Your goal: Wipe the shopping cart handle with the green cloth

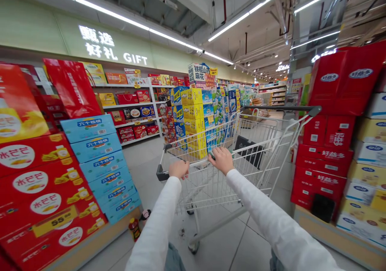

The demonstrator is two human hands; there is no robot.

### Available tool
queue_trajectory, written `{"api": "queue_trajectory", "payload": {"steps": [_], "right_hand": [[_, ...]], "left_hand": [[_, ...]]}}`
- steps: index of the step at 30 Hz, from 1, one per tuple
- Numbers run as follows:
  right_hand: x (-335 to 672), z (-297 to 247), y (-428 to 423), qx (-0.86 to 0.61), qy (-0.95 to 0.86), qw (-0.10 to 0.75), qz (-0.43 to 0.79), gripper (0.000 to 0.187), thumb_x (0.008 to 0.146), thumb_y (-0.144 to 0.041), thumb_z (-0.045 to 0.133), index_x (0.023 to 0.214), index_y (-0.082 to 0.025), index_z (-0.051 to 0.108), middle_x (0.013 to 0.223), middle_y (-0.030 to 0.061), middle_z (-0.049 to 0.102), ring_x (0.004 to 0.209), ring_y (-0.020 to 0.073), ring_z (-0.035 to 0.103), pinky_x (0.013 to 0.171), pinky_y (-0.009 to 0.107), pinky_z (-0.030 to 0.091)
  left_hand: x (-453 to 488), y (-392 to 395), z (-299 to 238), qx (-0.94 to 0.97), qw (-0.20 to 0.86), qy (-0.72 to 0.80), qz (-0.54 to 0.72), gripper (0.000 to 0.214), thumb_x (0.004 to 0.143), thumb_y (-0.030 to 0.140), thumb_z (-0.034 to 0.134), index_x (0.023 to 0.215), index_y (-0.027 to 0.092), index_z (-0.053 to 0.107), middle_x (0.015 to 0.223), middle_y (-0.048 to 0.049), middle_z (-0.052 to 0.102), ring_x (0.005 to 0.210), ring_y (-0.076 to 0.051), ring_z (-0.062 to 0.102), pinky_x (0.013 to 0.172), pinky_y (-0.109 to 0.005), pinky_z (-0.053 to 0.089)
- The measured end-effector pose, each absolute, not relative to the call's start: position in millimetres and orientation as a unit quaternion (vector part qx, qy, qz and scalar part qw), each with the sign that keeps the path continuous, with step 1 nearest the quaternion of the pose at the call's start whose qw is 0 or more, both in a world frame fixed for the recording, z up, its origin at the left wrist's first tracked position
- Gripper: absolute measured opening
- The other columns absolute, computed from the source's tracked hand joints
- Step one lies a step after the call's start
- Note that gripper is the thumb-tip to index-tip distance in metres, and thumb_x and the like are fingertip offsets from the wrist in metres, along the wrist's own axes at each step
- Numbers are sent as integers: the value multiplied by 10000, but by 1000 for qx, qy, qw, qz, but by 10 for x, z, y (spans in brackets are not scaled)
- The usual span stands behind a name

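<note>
A wire shopping cart stands sideways in front of me. My left hand is closed on its top rim, close to the dark corner bumper. My right hand curls over the same rim farther to the right. A dark green bit shows beside the right fingers; I cannot make out what it is. The cart's dark push handle lies at the far right end. Inside the cart a black panel shows through the wires. Both palms and part of the fingers are hidden.
Stacked blue cartons and red boxes stand at the left. On the floor beside them is a bottle. More red cartons rise at the right. Beyond the cart stands a display of yellow boxes, with gift shelves behind.
</note>
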State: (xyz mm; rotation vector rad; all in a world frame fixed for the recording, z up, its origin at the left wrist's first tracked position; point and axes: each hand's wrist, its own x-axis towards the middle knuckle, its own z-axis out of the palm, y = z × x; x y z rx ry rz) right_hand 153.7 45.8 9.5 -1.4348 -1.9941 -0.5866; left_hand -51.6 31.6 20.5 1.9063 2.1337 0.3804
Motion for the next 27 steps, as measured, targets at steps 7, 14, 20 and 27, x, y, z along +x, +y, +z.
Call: {"api": "queue_trajectory", "payload": {"steps": [7,14,20,27], "right_hand": [[1437,483,727,-649,-740,153,-82,397,828,-428,461,964,-128,681,987,170,677,916,254,629,726,312,427],[1350,561,812,-639,-755,122,-80,245,763,-305,576,877,-125,696,935,166,686,892,260,631,731,324,421],[1419,101,557,-534,-759,294,-230,372,892,-377,349,898,-148,642,897,136,652,905,240,562,781,339,355],[1301,265,686,-614,-742,230,-140,376,837,-411,429,883,-132,676,869,150,672,841,234,606,703,315,393]], "left_hand": [[-463,345,156,656,111,737,122,482,860,342,278,594,159,636,640,-58,703,564,-160,638,736,-311,451],[-649,489,201,698,256,668,33,501,886,379,238,799,141,671,821,-77,724,687,-178,672,754,-303,483],[-1006,642,193,672,298,678,16,512,879,402,248,804,98,654,844,-149,716,710,-201,668,786,-325,490],[-985,695,101,629,351,694,20,543,868,452,208,844,112,630,664,-142,694,539,-203,645,634,-308,508]]}}
